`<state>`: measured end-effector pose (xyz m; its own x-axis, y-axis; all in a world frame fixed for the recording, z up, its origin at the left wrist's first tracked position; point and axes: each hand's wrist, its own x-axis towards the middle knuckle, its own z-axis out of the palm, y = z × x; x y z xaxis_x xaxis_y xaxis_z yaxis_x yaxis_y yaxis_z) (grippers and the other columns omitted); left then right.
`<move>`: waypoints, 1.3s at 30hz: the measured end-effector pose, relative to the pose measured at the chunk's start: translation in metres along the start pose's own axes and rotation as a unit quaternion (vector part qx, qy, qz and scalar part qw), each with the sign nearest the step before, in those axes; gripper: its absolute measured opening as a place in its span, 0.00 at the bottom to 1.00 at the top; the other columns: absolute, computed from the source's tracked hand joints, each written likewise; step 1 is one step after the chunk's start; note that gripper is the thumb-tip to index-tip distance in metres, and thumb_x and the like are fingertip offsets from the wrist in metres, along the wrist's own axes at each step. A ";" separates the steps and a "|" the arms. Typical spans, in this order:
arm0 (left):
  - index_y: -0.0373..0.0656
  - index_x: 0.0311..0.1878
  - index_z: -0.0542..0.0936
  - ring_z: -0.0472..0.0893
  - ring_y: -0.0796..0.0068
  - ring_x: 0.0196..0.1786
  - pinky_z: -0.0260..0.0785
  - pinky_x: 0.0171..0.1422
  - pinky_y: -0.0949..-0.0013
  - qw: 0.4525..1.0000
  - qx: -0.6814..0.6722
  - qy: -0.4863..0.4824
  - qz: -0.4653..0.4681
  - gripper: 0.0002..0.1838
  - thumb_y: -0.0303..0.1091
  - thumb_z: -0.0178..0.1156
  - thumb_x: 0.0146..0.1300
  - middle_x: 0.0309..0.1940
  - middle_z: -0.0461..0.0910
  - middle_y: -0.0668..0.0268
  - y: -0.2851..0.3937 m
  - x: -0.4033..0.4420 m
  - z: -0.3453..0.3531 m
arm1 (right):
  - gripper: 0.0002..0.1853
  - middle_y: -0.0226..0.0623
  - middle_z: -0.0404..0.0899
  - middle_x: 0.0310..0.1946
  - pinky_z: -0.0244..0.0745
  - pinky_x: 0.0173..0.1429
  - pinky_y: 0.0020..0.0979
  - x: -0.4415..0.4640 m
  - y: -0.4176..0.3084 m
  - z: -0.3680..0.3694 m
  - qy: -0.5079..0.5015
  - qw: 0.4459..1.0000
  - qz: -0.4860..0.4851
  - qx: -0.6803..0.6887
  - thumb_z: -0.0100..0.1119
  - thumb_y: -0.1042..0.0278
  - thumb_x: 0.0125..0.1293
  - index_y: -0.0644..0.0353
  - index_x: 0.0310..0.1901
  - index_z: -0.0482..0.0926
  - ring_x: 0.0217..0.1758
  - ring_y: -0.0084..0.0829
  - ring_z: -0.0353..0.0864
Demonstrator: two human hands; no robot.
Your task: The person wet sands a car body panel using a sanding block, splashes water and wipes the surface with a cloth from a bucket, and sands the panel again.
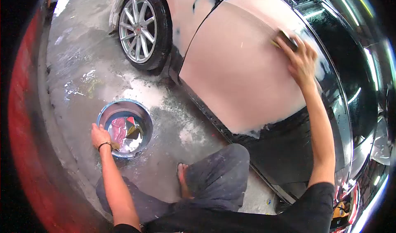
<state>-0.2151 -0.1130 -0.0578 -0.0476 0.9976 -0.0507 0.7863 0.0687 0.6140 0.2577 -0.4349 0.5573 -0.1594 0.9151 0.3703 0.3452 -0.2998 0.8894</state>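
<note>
My right hand (pixel 302 63) grips a dark sanding block (pixel 287 41) with a yellowish underside and presses it against the upper part of a car door (pixel 235 63). The door's surface is a dull pinkish-beige filler or primer, with black paint along its lower rear edge. Down at the left, my left hand (pixel 100 137) is closed at the near-left rim of a round blue-grey bucket (pixel 149 127); its fingertips are partly hidden. Water lies in the bucket, along with a pink cloth (pixel 119 128) and a dark and yellowish piece I cannot make out.
A silver multi-spoke wheel (pixel 138 30) stands beyond the bucket. The concrete floor (pixel 82 59) is wet, with whitish residue. My bent knee (pixel 235 158) is close to the black sill. Dark car windows (pixel 330 30) lie to the right, and a red surface (pixel 24 121) curves along the left.
</note>
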 end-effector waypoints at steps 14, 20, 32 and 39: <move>0.41 0.63 0.78 0.87 0.31 0.61 0.79 0.61 0.31 0.999 0.041 0.000 -0.016 0.18 0.45 0.61 0.85 0.57 0.88 0.41 0.004 -0.006 -0.006 | 0.45 0.26 0.76 0.75 0.68 0.78 0.50 0.125 -0.048 0.048 0.029 0.999 -0.034 0.014 0.70 0.78 0.68 0.16 0.80 0.78 0.78 0.38 0.72; 0.41 0.64 0.79 0.88 0.30 0.61 0.79 0.61 0.31 0.999 0.031 -0.011 -0.023 0.18 0.45 0.61 0.85 0.56 0.88 0.41 0.002 -0.002 0.000 | 0.47 0.25 0.73 0.79 0.65 0.78 0.48 -0.014 0.009 -0.017 -0.022 0.999 -0.044 0.005 0.71 0.77 0.65 0.18 0.82 0.78 0.77 0.38 0.72; 0.40 0.63 0.81 0.88 0.32 0.60 0.80 0.62 0.33 0.999 0.019 -0.005 -0.033 0.18 0.45 0.61 0.85 0.56 0.89 0.42 0.020 -0.017 -0.020 | 0.43 0.25 0.74 0.78 0.66 0.81 0.51 0.155 -0.079 0.062 0.026 0.996 -0.056 0.071 0.73 0.76 0.64 0.18 0.78 0.81 0.79 0.39 0.72; 0.40 0.59 0.80 0.89 0.33 0.59 0.81 0.60 0.33 0.999 0.036 0.026 -0.014 0.16 0.44 0.62 0.84 0.54 0.89 0.42 0.016 -0.014 -0.015 | 0.42 0.26 0.74 0.78 0.69 0.76 0.52 0.123 -0.070 0.057 0.025 0.998 -0.047 0.045 0.71 0.75 0.66 0.19 0.79 0.81 0.77 0.41 0.74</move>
<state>-0.2106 -0.1262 -0.0357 -0.1000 0.9947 -0.0255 0.8261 0.0973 0.5551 0.2664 -0.2865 0.5256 -0.2408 0.9223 0.3022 0.4073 -0.1866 0.8940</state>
